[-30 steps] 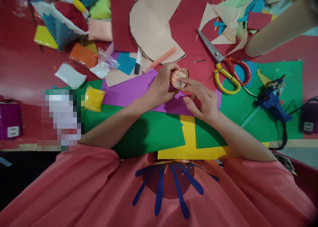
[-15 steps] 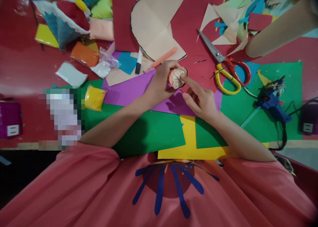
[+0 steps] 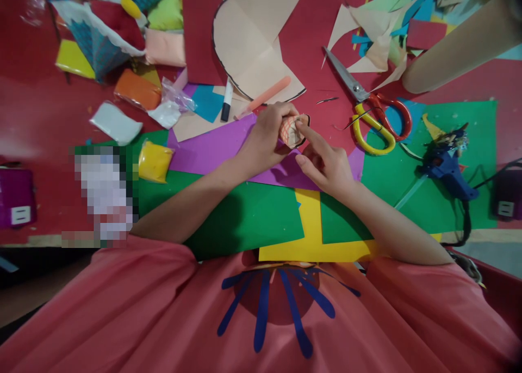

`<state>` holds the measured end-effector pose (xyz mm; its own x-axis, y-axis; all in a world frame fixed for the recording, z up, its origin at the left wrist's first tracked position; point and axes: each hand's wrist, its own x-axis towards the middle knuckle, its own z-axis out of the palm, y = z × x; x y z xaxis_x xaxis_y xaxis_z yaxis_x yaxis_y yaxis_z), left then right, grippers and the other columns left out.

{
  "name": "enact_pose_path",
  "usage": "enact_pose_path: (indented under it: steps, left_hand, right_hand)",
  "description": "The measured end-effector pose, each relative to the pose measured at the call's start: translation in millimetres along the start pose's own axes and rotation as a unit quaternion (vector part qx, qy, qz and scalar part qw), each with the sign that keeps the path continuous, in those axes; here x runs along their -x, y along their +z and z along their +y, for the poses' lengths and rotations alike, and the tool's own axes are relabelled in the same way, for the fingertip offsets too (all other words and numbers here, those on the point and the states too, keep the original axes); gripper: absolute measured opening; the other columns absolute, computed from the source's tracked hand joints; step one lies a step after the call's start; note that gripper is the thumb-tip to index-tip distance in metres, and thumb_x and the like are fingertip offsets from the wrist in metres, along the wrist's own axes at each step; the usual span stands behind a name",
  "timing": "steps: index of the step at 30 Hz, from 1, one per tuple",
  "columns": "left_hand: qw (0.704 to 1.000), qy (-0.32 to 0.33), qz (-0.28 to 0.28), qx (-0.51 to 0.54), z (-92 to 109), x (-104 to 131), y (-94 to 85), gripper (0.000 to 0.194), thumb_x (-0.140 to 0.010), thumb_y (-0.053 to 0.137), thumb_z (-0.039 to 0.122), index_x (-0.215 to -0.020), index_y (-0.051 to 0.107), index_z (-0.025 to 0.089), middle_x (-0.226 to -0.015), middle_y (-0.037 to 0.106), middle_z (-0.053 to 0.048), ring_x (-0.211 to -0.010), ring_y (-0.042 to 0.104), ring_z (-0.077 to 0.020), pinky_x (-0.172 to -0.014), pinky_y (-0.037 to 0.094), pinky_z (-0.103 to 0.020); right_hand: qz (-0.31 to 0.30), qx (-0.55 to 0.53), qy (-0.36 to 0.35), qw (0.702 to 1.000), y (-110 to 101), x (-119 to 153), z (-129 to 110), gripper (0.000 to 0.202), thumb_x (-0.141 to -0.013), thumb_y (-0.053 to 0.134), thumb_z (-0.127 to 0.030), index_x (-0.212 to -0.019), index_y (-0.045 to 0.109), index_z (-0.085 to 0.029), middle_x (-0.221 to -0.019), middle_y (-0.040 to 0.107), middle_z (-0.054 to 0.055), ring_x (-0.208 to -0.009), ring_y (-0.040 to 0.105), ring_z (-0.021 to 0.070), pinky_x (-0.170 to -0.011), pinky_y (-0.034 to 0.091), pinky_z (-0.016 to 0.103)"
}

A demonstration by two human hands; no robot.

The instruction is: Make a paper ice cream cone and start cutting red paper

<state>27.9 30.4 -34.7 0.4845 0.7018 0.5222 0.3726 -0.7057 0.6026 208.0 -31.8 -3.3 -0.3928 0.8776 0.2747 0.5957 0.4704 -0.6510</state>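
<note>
My left hand [image 3: 267, 135] wraps round a small paper cone [image 3: 289, 129] with an orange grid pattern and a dark rim. Its mouth is turned toward me and to the right, and pale material shows inside. The index finger of my right hand [image 3: 330, 163] reaches into that mouth. My right thumb is stretched out below, apart from the cone, and the other fingers are curled. Under both hands lies purple paper [image 3: 220, 147]. An orange pen-like stick [image 3: 269, 94] and a marker with a dark cap [image 3: 227, 101] lie just beyond my left hand.
Large scissors [image 3: 362, 98] lie right of my hands, a blue glue gun [image 3: 448, 172] farther right. Paper scraps [image 3: 379, 36] and a pale tube [image 3: 460, 47] are at back right. Clay packets [image 3: 138, 89] and a blue patterned cone [image 3: 95, 41] crowd the left; cut beige paper [image 3: 248, 41] lies ahead.
The cone has tilted a little to the right, showing more of its orange gridded side. My right thumb has shifted slightly left and down; the index finger stays at the mouth.
</note>
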Motion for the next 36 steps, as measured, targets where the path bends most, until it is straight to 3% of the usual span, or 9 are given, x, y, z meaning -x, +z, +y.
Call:
enact_pose_path:
  steps: [4, 7, 10, 13, 19, 26, 31, 36]
  left_hand:
    - [1.000, 0.000, 0.011, -0.018, 2, 0, 0.3, 0.025, -0.094, 0.048, 0.044, -0.109, 0.037, 0.028, -0.100, 0.058, -0.004, -0.092, 0.064, -0.0215, -0.078, 0.053, -0.040]
    - [1.000, -0.003, 0.002, 0.020, -3, 2, 2.1, 0.036, -0.091, 0.054, 0.046, -0.114, 0.034, 0.028, -0.106, 0.057, -0.005, -0.096, 0.063, -0.0221, -0.080, 0.055, -0.041]
    - [0.998, -0.001, 0.015, 0.063, -9, 3, 1.9, 0.051, -0.086, 0.061, 0.045, -0.122, 0.028, 0.029, -0.111, 0.055, -0.007, -0.099, 0.062, -0.0209, -0.080, 0.056, -0.039]
    - [0.999, -0.002, 0.036, 0.025, -7, 2, -1.1, 0.043, -0.089, 0.056, 0.036, -0.123, 0.031, 0.028, -0.115, 0.054, -0.008, -0.105, 0.060, -0.0218, -0.086, 0.055, -0.042]
    - [0.999, 0.006, 0.034, -0.010, 3, -2, -4.8, 0.036, -0.087, 0.057, 0.027, -0.115, 0.037, 0.029, -0.107, 0.056, -0.006, -0.098, 0.060, -0.0227, -0.082, 0.055, -0.042]
    - [1.000, 0.007, 0.014, 0.005, 2, -1, -2.5, 0.041, -0.086, 0.062, 0.037, -0.115, 0.035, 0.028, -0.107, 0.057, -0.006, -0.098, 0.063, -0.0236, -0.080, 0.056, -0.042]
    - [0.997, -0.065, 0.029, 0.002, -2, 4, -1.7, 0.046, -0.083, 0.063, 0.037, -0.116, 0.032, 0.030, -0.111, 0.058, -0.005, -0.095, 0.068, -0.0225, -0.070, 0.056, -0.036]
    - [0.993, -0.097, -0.007, -0.072, 0, 3, -8.3, 0.048, -0.080, 0.063, 0.034, -0.120, 0.037, 0.028, -0.120, 0.059, -0.007, -0.102, 0.067, -0.0248, -0.071, 0.055, -0.036]
  right_hand:
    - [-0.012, -0.017, 0.012, 1.000, 0, -1, -1, 0.056, -0.099, 0.038, -0.048, -0.141, 0.044, -0.013, -0.075, 0.069, 0.002, -0.062, 0.063, 0.0120, -0.059, 0.047, 0.023]
    - [-0.008, -0.018, 0.008, 1.000, -1, -2, -2, 0.054, -0.098, 0.042, -0.046, -0.141, 0.046, -0.014, -0.072, 0.068, 0.000, -0.058, 0.060, 0.0114, -0.056, 0.045, 0.022]
    - [0.031, -0.023, 0.008, 0.999, -3, -1, -2, 0.046, -0.099, 0.040, -0.043, -0.135, 0.052, -0.016, -0.069, 0.066, -0.001, -0.052, 0.055, 0.0093, -0.055, 0.045, 0.022]
    - [0.066, -0.024, 0.000, 0.998, -4, -1, -2, 0.044, -0.100, 0.037, -0.043, -0.129, 0.056, -0.016, -0.065, 0.064, -0.002, -0.048, 0.051, 0.0077, -0.052, 0.044, 0.021]
    - [0.016, 0.008, 0.004, 1.000, -2, -2, -2, 0.049, -0.100, 0.036, -0.045, -0.135, 0.054, -0.015, -0.067, 0.065, -0.001, -0.053, 0.058, 0.0099, -0.054, 0.043, 0.022]
    - [-0.006, -0.009, 0.040, 0.999, -4, -3, -3, 0.051, -0.099, 0.038, -0.048, -0.136, 0.049, -0.014, -0.073, 0.067, 0.001, -0.054, 0.058, 0.0105, -0.053, 0.042, 0.023]
    - [0.102, -0.052, 0.038, 0.993, -4, -2, 0, 0.034, -0.099, 0.043, -0.043, -0.121, 0.054, -0.021, -0.076, 0.064, 0.000, -0.053, 0.054, 0.0098, -0.053, 0.046, 0.025]
    - [0.192, -0.104, 0.052, 0.974, -1, -7, 11, 0.025, -0.096, 0.048, -0.045, -0.109, 0.057, -0.025, -0.090, 0.062, 0.003, -0.077, 0.062, 0.0153, -0.069, 0.056, 0.032]
